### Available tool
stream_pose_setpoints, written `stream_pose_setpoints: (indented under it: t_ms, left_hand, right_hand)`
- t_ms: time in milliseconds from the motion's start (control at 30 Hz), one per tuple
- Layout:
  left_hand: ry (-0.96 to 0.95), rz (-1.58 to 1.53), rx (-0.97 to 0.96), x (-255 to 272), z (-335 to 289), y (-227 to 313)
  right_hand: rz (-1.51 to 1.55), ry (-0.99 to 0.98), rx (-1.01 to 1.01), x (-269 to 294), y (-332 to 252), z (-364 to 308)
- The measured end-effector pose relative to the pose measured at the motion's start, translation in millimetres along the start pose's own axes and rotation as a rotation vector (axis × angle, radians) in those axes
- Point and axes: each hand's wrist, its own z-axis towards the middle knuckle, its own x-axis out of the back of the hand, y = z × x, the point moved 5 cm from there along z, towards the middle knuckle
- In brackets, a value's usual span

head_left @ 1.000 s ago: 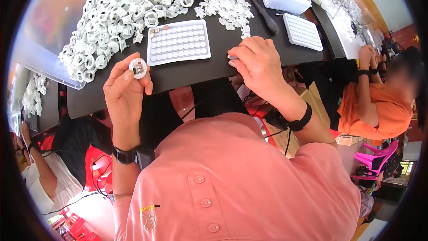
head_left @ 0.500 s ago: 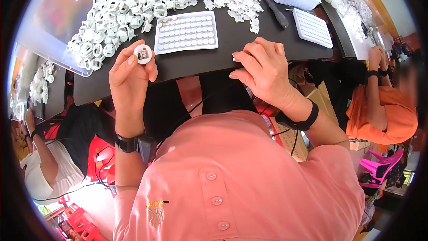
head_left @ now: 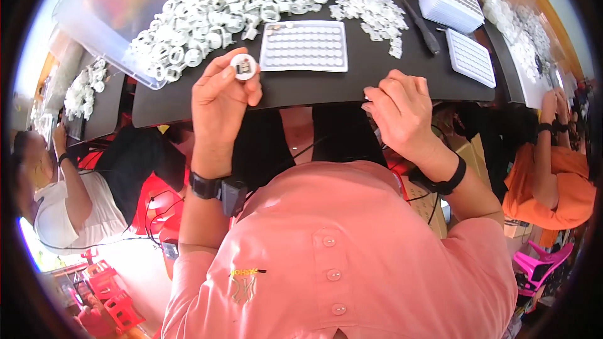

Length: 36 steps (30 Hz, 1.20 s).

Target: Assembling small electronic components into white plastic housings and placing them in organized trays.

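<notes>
My left hand grips a round white plastic housing between thumb and fingers, its open face turned up. Small dark, red and metallic parts sit inside it. To the right, my right hand is raised near the table's front edge with its fingers curled in. A tiny white piece shows at those fingertips, too small to make out. Between and beyond the hands lies a white tray with rows of round pockets. A few small round pieces rest at its far left corner.
White round housings are heaped at the back left. Small flat white pieces lie behind the tray, beside a dark-handled screwdriver. Further right are stacked trays and another tray. People work at both sides.
The whole view has shifted, so table and hands appear further right. My right thumb and fingers have drawn closer together. The left hand still holds the housing.
</notes>
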Motion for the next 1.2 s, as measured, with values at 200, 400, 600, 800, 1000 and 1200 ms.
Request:
stream_pose_setpoints:
  t_ms: [200, 400, 600, 800, 1000, 1200]
  left_hand:
    - [0.019, -0.077, -0.017, 0.1, 0.8, 1.4]
    - [-0.003, -0.126, -0.009, 2.2, 0.7, 1.7]
    - [0.020, -0.174, 0.027, 5.8, 3.8, -1.0]
    - [-0.019, -0.189, 0.027, 10.9, 3.7, -0.6]
    - [0.030, -0.246, 0.035, 8.9, 2.3, 0.2]
    - [0.025, -0.220, 0.019, 7.6, 1.5, 0.9]
  right_hand:
    - [0.000, 0.014, 0.065, -2.3, -2.5, 3.3]
    - [0.309, 0.026, -0.173, -5.1, -11.0, 48.2]
    - [1.112, 0.120, -0.539, -59.3, -32.1, 111.9]
    - [1.405, 0.103, -0.634, -91.0, -53.0, 131.1]
    - [1.226, 0.150, -0.567, -103.0, -45.2, 123.6]
    - [1.049, 0.170, -0.495, -97.9, -48.3, 125.4]
